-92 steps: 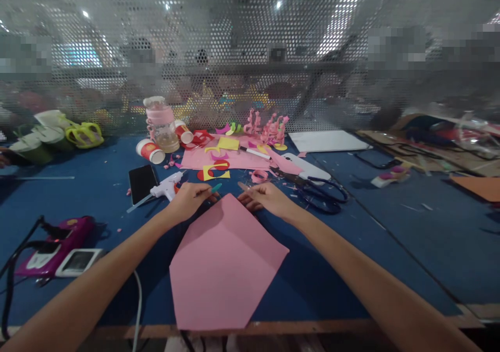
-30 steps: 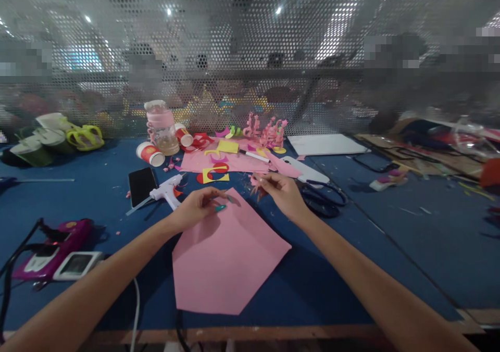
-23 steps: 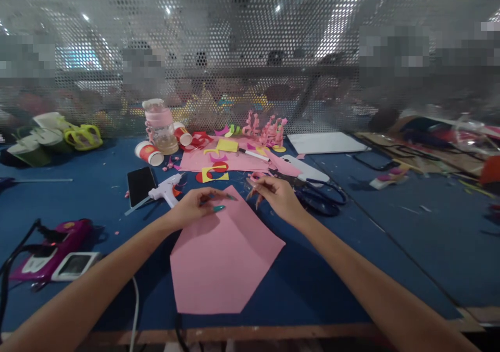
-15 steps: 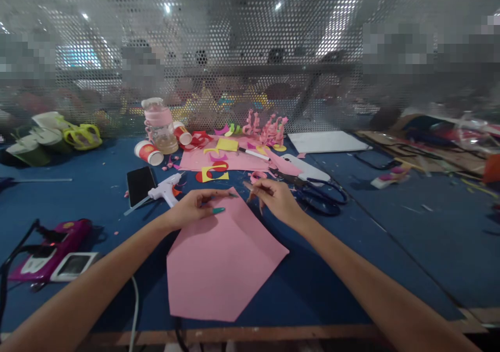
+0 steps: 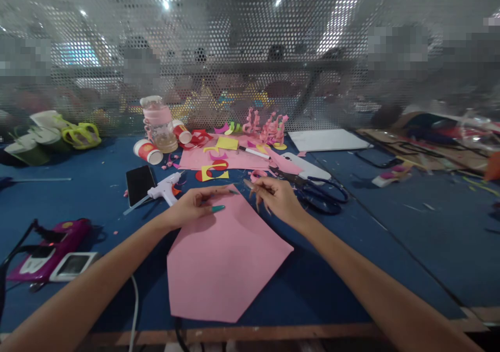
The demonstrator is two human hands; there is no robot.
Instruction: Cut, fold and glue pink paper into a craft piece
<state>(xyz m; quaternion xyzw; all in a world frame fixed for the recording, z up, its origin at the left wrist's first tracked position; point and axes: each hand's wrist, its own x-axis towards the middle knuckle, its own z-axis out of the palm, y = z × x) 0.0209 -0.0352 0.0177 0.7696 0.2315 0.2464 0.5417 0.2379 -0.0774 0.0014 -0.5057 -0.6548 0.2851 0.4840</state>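
Note:
A many-sided pink foam or paper sheet (image 5: 222, 268) lies in front of me, its narrow end pointing away. My left hand (image 5: 197, 206) holds that far end, thumb on top with a long teal nail and fingers along the edge. Just right of the same end, apart from the sheet, is my right hand (image 5: 275, 198). Its thumb and forefinger come together in a pinch, and whatever may be between them is too small to make out. Beyond the right hand lie dark-handled scissors (image 5: 324, 196) and a small pink ring-shaped piece (image 5: 258, 175).
Left are a white glue gun (image 5: 166, 188), a black phone (image 5: 139, 185) and a purple power strip (image 5: 58, 248). Paper cups (image 5: 148, 151) and a drink bottle (image 5: 158, 125) stand farther back. Behind lie paper scraps (image 5: 214, 172), pink coral-like shapes (image 5: 271, 128) and a white board (image 5: 328, 140).
The sheet's right corner has shifted slightly right and away. My right fingers have changed pose a little beside the sheet. My left hand keeps its hold.

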